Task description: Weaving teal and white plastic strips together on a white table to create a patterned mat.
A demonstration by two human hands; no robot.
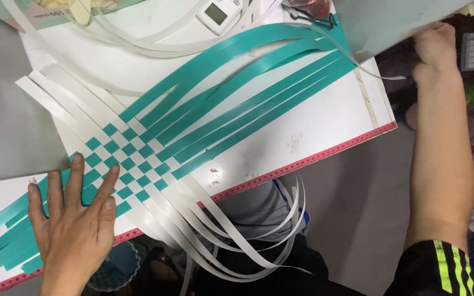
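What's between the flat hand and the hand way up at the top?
In the head view, teal strips stretch from the left hand toward the right hand.

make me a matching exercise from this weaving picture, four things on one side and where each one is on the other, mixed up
Things:
1. left hand
2. right hand
3. loose ends of the white plastic strips
4. small white device with a grey screen

Places:
a. at the top edge of the white board
b. hanging off the board's near, red-trimmed edge
c. flat on the teal and white checkered woven patch
d. reaching past the board's far right corner

Pairs: 1-c, 2-d, 3-b, 4-a
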